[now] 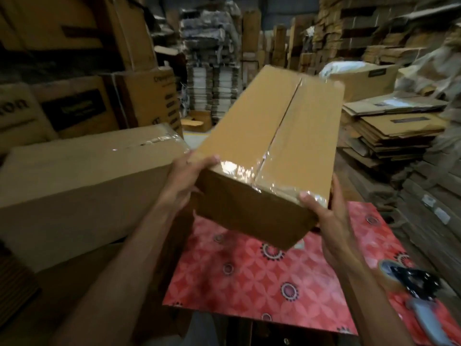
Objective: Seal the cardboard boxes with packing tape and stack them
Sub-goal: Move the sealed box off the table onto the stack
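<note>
A long brown cardboard box (269,136) is held in the air above the red patterned table (249,283). Clear tape runs along its top seam and wraps over the near end. My left hand (184,178) grips the near left corner, thumb on top. My right hand (329,213) grips the near right corner, thumb on the taped edge. A second taped box (82,181) lies to the left, close beside the held one. A tape dispenser (414,283) with a grey handle lies at the table's right edge.
Printed cartons (82,106) are stacked at the back left. Flattened cardboard sheets (389,128) are piled at the right. Tall bundles of flat cardboard (212,71) stand in the background, with a strip of floor (197,138) between.
</note>
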The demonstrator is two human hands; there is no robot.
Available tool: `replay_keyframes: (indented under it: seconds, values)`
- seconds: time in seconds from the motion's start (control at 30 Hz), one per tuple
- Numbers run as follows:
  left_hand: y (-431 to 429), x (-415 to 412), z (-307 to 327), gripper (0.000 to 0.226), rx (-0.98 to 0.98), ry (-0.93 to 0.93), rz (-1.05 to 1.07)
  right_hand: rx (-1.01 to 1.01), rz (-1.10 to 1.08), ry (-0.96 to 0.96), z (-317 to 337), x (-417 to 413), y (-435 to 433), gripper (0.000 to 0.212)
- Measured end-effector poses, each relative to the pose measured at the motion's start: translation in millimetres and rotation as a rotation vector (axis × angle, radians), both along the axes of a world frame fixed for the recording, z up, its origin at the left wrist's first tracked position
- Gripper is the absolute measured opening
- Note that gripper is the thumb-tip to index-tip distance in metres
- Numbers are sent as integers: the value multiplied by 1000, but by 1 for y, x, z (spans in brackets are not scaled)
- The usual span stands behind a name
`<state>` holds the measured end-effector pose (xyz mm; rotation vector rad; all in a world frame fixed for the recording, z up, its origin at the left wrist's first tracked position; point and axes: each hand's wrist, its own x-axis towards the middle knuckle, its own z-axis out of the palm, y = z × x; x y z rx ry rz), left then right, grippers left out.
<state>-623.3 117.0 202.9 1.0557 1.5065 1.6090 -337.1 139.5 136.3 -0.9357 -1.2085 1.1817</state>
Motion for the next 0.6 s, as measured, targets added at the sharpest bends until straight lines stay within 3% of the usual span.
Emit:
replay_keyframes:
  seconds: [0.07,0.2,0.27,0.33,0.4,0.5,0.6]
  values:
    - [-24,-19,46,27,72,33,84,66,47,23,40,-27,-1,90]
    - [-81,-67,102,53,125,54,291,178,199,60,97,-98,-8,82]
    - [-113,-92,120,49,145,76,381,197,267,43,117,-137,-17,79]
    - [-142,-122,136,41,150,82,441,223,326,30,132,-178,-31,88]
    - [-168,-158,148,49,128,88,501,237,369,8,143,-217,-48,102]
    - [-197,-216,158,64,103,88,579,257,414,-21,151,-272,-80,99]
    - [-210,-271,160,63,69,115,609,243,423,-44,150,-326,-102,102]
